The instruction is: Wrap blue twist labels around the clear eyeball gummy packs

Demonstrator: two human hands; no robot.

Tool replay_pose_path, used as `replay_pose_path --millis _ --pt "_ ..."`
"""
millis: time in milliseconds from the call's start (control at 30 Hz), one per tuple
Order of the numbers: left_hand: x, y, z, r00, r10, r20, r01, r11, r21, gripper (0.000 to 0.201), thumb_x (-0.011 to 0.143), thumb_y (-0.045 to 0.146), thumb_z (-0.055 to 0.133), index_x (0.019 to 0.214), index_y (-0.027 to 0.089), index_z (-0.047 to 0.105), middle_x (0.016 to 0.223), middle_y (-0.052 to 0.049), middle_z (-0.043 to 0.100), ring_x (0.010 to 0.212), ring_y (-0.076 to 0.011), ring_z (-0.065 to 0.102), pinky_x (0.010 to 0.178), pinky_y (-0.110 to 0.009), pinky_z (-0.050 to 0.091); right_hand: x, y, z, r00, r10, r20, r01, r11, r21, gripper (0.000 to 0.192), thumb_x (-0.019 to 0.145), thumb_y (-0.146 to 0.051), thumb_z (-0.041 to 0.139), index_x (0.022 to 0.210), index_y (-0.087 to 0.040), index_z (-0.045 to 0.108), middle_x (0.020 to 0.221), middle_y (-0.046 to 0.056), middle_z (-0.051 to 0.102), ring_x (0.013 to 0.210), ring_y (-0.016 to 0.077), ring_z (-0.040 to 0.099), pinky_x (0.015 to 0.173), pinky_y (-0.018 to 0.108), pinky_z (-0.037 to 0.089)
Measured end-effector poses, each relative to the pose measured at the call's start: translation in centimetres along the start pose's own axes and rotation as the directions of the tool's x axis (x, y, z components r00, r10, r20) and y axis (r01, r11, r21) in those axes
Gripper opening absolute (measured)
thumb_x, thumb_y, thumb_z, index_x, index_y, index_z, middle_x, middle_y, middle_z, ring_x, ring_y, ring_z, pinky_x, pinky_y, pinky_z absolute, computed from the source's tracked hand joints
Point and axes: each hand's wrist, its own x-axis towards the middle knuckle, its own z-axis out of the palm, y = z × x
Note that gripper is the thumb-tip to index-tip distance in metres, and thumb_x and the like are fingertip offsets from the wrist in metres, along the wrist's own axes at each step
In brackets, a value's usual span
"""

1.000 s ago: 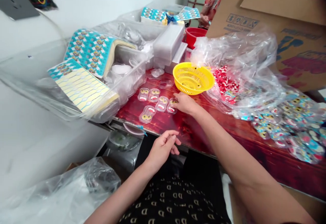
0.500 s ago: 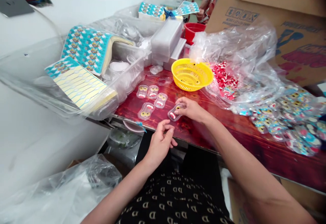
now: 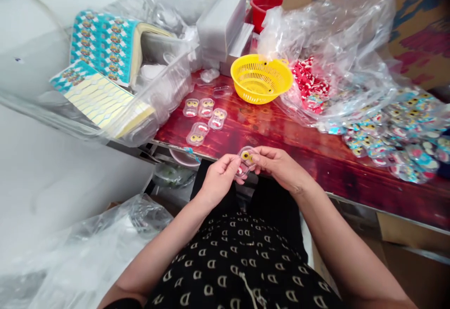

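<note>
Blister case (image 3: 246,160) pinched by both hands, 4 cases (image 3: 204,117) beyond.

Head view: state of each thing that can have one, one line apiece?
Left hand: pinching the clear blister pack.
Right hand: pinching the same pack from the other side.
Clear blister pack: held off the red table, at its near edge.
Four blister packs: lying flat on the table.
Yellow basket: upright, apparently empty.
Plastic bag: open, crumpled.
</note>
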Motion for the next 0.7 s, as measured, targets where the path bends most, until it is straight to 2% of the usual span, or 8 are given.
replay_pose_path --millis 100,233,367,500,567,600,633,700 --pt "-0.6 -0.3 -0.2 0.999 -0.033 0.01 0.033 0.998 -0.053 0.028 0.086 0.042 0.071 0.094 0.016 0.067 0.082 -0.002 0.071 0.069 -0.0126 0.068 0.063 -0.026 0.058 -0.2 1.0 0.7 0.995 0.007 -0.102 -0.006 1.0 0.015 0.035 0.068 -0.048 0.088 0.081 -0.019 0.074 0.076 0.001 0.07 0.065 0.0113 0.056 0.063 0.027 0.045" --pt "-1.2 -0.3 -0.6 0.988 -0.137 0.064 0.145 0.979 -0.145 0.034 0.084 0.046 0.074 0.097 0.016 0.066 0.084 -0.003 0.072 0.072 -0.0139 0.071 0.069 -0.027 0.059 -0.6 1.5 2.0 0.982 -0.026 -0.186 0.026 1.0 -0.001 0.035 0.063 -0.046 0.089 0.07 -0.019 0.068 0.068 -0.002 0.067 0.062 0.0106 0.056 0.065 0.027 0.046" --pt "-2.0 -0.7 -1.5 0.981 -0.165 0.098 0.178 0.973 -0.146 0.038 0.08 0.05 0.078 0.091 0.015 0.067 0.082 -0.003 0.073 0.069 -0.0142 0.071 0.066 -0.026 0.058 -1.3 1.8 3.7 0.984 -0.044 -0.175 0.04 0.999 -0.026 0.035 0.067 -0.047 0.087 0.07 -0.019 0.066 0.067 -0.001 0.07 0.064 0.0132 0.062 0.067 0.029 0.05" --pt "-3.9 -1.4 -3.7 0.989 -0.142 0.049 0.147 0.979 -0.138 0.04 0.078 0.051 0.079 0.086 0.015 0.068 0.077 -0.003 0.073 0.064 -0.0139 0.07 0.061 -0.024 0.055 -1.6 3.3 6.0 0.993 -0.041 -0.107 0.039 0.999 -0.021 0.035 0.074 -0.053 0.083 0.079 -0.019 0.072 0.068 0.001 0.072 0.061 0.0138 0.062 0.065 0.03 0.05" --pt "-5.1 -1.7 -5.5 0.989 -0.145 -0.025 0.14 0.981 -0.136 0.04 0.077 0.052 0.081 0.085 0.015 0.068 0.074 -0.004 0.074 0.061 -0.0137 0.069 0.058 -0.024 0.054 -1.2 4.7 7.1 0.999 -0.006 -0.049 0.007 1.0 0.028 0.044 0.082 -0.062 0.071 0.091 -0.02 0.078 0.078 0.005 0.076 0.07 0.0169 0.067 0.072 0.033 0.054" --pt "-5.7 -1.8 -6.6 0.985 -0.153 -0.079 0.14 0.98 -0.142 0.041 0.076 0.052 0.082 0.085 0.015 0.068 0.073 -0.004 0.075 0.059 -0.0136 0.068 0.057 -0.023 0.054 -0.8 5.4 7.7 0.999 0.015 -0.039 -0.013 0.999 0.049 0.049 0.084 -0.066 0.067 0.098 -0.02 0.079 0.089 0.008 0.079 0.08 0.0198 0.07 0.08 0.036 0.055" --pt "-6.3 -1.9 -7.6 0.976 -0.16 -0.147 0.137 0.978 -0.158 0.043 0.074 0.052 0.083 0.085 0.015 0.067 0.071 -0.004 0.075 0.057 -0.0136 0.068 0.055 -0.023 0.053 -0.3 6.2 8.3 0.998 0.037 -0.049 -0.034 0.998 0.06 0.052 0.084 -0.067 0.067 0.105 -0.021 0.079 0.104 0.01 0.079 0.095 0.0231 0.072 0.09 0.039 0.054" --pt "-7.2 -2.0 -9.6 0.945 -0.164 -0.284 0.109 0.974 -0.199 0.046 0.069 0.052 0.087 0.084 0.015 0.066 0.068 -0.004 0.075 0.054 -0.0133 0.067 0.053 -0.022 0.052 1.2 7.7 9.4 0.991 0.073 -0.108 -0.066 0.996 0.067 0.058 0.076 -0.066 0.074 0.116 -0.025 0.076 0.135 0.011 0.07 0.126 0.0286 0.063 0.109 0.044 0.046"
